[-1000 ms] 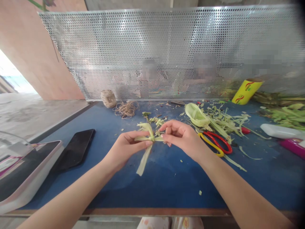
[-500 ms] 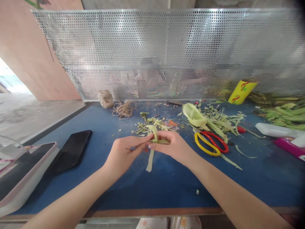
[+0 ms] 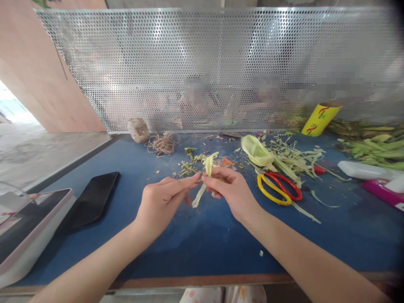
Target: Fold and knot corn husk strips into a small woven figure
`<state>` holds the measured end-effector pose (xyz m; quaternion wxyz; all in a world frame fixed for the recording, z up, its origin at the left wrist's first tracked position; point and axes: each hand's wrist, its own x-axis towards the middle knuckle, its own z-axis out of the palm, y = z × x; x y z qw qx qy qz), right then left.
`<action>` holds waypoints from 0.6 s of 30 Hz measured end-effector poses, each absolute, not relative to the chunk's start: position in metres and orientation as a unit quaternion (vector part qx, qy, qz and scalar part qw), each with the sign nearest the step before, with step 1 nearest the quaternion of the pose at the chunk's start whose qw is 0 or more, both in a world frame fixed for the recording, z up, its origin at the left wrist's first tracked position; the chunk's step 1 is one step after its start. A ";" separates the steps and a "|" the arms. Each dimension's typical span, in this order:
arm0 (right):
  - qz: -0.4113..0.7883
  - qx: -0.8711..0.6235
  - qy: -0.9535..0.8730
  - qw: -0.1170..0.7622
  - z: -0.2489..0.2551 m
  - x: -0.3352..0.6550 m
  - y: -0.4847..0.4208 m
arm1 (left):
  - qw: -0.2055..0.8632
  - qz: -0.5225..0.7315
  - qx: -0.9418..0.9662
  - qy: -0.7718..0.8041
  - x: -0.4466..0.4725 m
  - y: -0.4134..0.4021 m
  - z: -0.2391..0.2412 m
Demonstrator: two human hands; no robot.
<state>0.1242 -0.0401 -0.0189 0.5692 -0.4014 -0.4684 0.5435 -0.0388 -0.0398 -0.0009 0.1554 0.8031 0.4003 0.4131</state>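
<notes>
My left hand (image 3: 162, 202) and my right hand (image 3: 232, 191) meet over the middle of the blue table (image 3: 205, 244). Both pinch a pale green leaf strip (image 3: 206, 168) between their fingertips. One end of the strip sticks up above my fingers; the other end hangs down toward the table. Small green scraps (image 3: 189, 166) lie just behind my hands.
Yellow and red scissors (image 3: 277, 189) lie right of my right hand, beside a heap of leaf trimmings (image 3: 284, 155). A black phone (image 3: 91, 200) and a white device (image 3: 28, 231) lie at the left. Twine (image 3: 162, 143), a yellow roll (image 3: 320, 120) and green stalks (image 3: 375, 147) sit farther back before a perforated metal screen (image 3: 205, 63).
My hands have drawn closer together and turned the leaf strip; its upper end now stands upright and the hanging end is shorter than before.
</notes>
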 end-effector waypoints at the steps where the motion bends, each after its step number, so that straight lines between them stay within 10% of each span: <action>1: 0.557 -0.396 -0.457 0.569 -0.018 0.124 -0.040 | 0.169 0.414 0.798 0.404 -0.039 -0.040 0.000; 11: 0.685 -0.289 -0.443 0.502 -0.019 0.131 -0.038 | 0.530 0.413 0.634 0.383 -0.031 -0.033 0.001; 18: 0.585 -0.356 -0.482 0.547 -0.023 0.127 -0.037 | 0.543 0.382 0.616 0.423 -0.031 -0.032 0.001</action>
